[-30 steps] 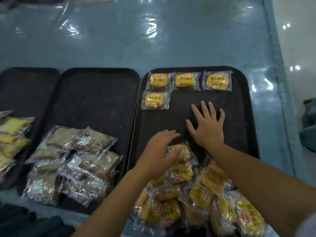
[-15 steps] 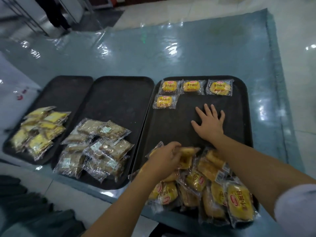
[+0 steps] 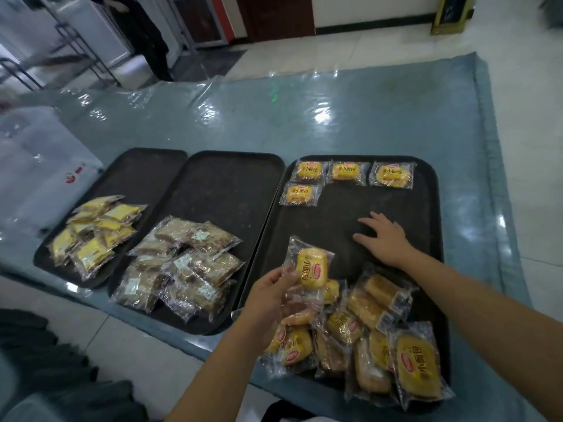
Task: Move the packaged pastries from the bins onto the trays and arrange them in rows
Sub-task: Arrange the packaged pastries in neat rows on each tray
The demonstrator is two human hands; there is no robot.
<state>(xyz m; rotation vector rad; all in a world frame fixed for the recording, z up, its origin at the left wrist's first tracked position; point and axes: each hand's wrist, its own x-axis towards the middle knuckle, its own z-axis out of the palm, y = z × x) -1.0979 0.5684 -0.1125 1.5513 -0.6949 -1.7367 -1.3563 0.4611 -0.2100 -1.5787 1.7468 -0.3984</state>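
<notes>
My left hand (image 3: 271,295) pinches a wrapped yellow pastry (image 3: 311,268), lifted above the pile (image 3: 362,339) at the right tray's (image 3: 426,190) near edge. My right hand (image 3: 384,239) lies flat, fingers spread, mid-tray. Four packets (image 3: 345,171) sit at its far-left corner.

Worktop (image 3: 365,117) has a shiny plastic cover – three black trays (image 3: 231,190) side by side on it (near edge).
</notes>
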